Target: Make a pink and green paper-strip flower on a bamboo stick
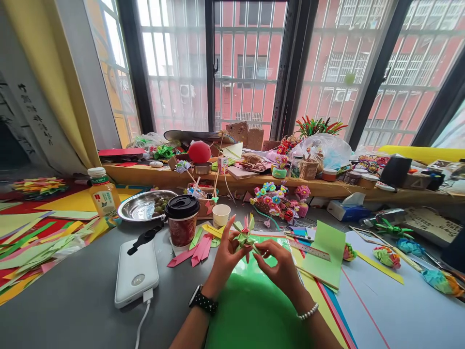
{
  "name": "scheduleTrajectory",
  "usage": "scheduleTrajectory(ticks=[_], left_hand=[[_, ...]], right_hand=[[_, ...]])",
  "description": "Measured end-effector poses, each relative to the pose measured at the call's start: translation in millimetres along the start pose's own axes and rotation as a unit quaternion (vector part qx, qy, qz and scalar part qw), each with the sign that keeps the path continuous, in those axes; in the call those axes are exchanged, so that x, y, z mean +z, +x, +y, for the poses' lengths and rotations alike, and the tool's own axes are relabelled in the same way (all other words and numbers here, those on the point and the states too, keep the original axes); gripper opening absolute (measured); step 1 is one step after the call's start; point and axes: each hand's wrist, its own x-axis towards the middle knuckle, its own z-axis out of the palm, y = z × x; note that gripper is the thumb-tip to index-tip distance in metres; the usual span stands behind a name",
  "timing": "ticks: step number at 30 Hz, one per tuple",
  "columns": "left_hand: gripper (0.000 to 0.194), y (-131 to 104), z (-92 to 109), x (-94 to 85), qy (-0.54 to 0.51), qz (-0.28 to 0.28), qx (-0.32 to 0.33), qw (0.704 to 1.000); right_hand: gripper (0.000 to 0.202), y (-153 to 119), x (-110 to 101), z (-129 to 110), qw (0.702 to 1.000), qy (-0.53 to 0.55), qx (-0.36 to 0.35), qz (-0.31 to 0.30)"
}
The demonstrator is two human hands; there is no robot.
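Between my two hands, above a green glossy sheet (250,303), is a folded paper flower (244,233) with pale green and pink pointed petals. My left hand (229,257) grips it from the left, thumb and fingers closed around its base. From the right, my right hand (274,259) pinches at a petal near the flower's lower right side. The fingertips partly cover what the right hand holds. Folded pink paper strips (199,249) lie left of my left hand, with yellow and green strips near them.
On the left stand a white power bank (136,271) with a cable, a lidded coffee cup (181,223), a juice bottle (104,194) and a metal plate (132,206). A paper cup (221,215) stands behind my hands. Green paper (329,252) and a ruler (312,251) lie to the right.
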Motion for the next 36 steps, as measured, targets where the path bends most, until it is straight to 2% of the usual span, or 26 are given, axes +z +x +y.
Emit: scheduleTrajectory(ticks=[2, 4, 6, 8, 10, 13, 17, 20, 22, 24, 27, 29, 31, 34, 36], left_hand=[[0.089, 0, 4, -3.4, -0.003, -0.021, -0.012, 1.0], [0.089, -1, 8, -6.8, 0.002, -0.067, -0.048, 0.997], [0.084, -2, 12, -8.8, 0.013, -0.1, -0.084, 0.991], [0.076, -3, 14, -9.4, 0.032, -0.114, -0.113, 0.987], [0.067, -3, 14, -9.2, 0.049, -0.108, -0.134, 0.984], [0.057, -1, 10, -8.7, 0.031, -0.062, -0.143, 0.987], [0.051, 2, 3, -8.7, -0.058, 0.019, -0.148, 0.987], [0.054, 3, 1, -9.0, -0.129, 0.02, -0.149, 0.98], [0.058, 3, 1, -8.9, -0.139, 0.022, -0.129, 0.982], [0.06, 3, 1, -8.4, -0.093, 0.049, -0.091, 0.99], [0.047, 0, -1, -6.6, 0.1, 0.096, -0.002, 0.99], [0.029, -3, -4, -4.8, 0.251, 0.077, 0.069, 0.962], [0.016, -7, -7, -3.0, 0.363, 0.036, 0.135, 0.921], [0.021, -10, -11, -0.8, 0.456, 0.006, 0.207, 0.866], [0.025, -11, -12, 0.0, 0.487, -0.002, 0.23, 0.842]], right_hand=[[0.015, 4, -6, 0, 0.998, 0.044, 0.048, 0.016], [0.024, 7, -12, 2, 0.991, 0.077, 0.091, 0.053], [0.033, 9, -17, 4, 0.988, 0.102, 0.103, 0.045], [0.026, 9, -20, 6, 0.988, 0.111, 0.109, 0.02], [0.019, 8, -20, 8, 0.986, 0.108, 0.123, 0.009], [0.019, 6, -18, 8, 0.983, 0.096, 0.157, 0.021], [0.022, 4, -14, 9, 0.972, 0.105, 0.202, 0.064], [0.025, 4, -10, 11, 0.947, 0.171, 0.252, 0.098], [0.029, 3, -7, 14, 0.931, 0.207, 0.28, 0.112], [0.033, 2, -5, 18, 0.92, 0.224, 0.297, 0.123], [0.036, 0, -1, 23, 0.902, 0.253, 0.323, 0.135], [0.036, -1, 2, 23, 0.892, 0.271, 0.336, 0.134], [0.036, -1, 4, 21, 0.885, 0.286, 0.344, 0.128], [0.036, -1, 7, 16, 0.88, 0.3, 0.35, 0.112], [0.036, -1, 8, 12, 0.882, 0.301, 0.349, 0.1]])
